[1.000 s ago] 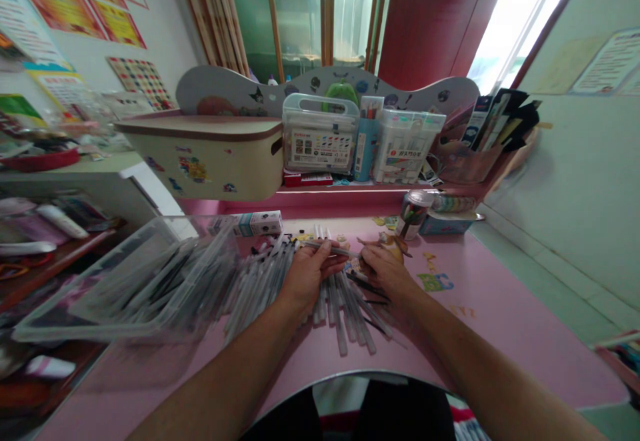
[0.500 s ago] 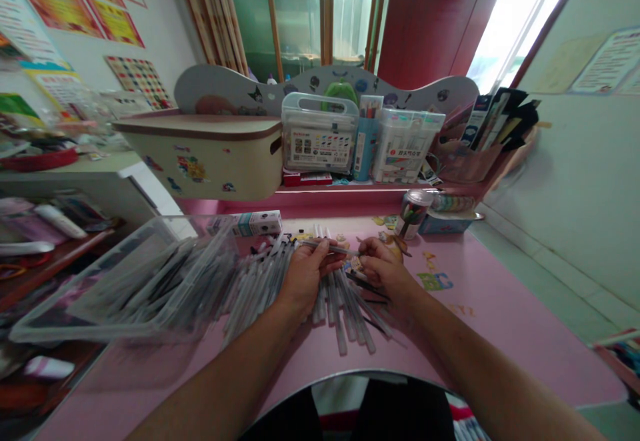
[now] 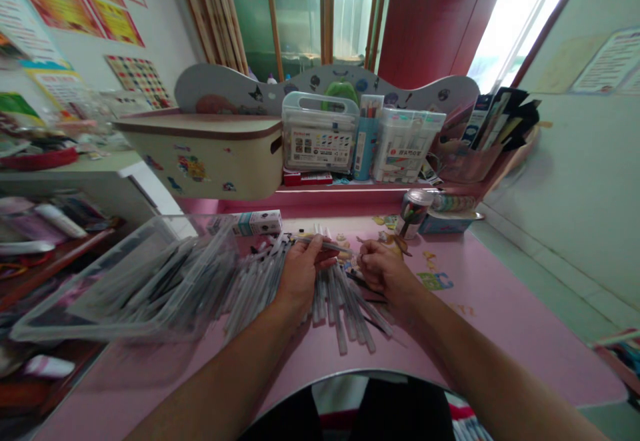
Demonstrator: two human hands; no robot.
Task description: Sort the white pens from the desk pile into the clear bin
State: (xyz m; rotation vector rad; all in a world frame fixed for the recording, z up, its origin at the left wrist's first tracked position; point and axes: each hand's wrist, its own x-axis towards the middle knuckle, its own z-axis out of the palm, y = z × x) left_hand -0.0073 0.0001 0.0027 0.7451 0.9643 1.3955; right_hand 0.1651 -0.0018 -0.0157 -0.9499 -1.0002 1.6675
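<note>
Pinching 1 slim greyish tube (image 3: 331,246) between thumb and fingers, here's the left hand (image 3: 299,275), almost closed, with the tube slanting out towards the other side. And there's the right hand (image 3: 385,267), curled up tight, fingertips right at the tube's end; whether they grip it, I cannot tell! Below and between the 2 hands, a loose fan of clear tubes (image 3: 345,314) spreads over the pink desk (image 3: 510,321), with dark sticks (image 3: 367,284) just under the right hand. Look left of the left hand: a thick bundle of tubes (image 3: 257,284), side by side, and further out a clear plastic bin (image 3: 90,332) heaped with slim items, too blurred to sort. Beyond the left hand, off to its left, a small white box (image 3: 261,222); beyond the right hand, a lidded jar (image 3: 414,213).
</note>
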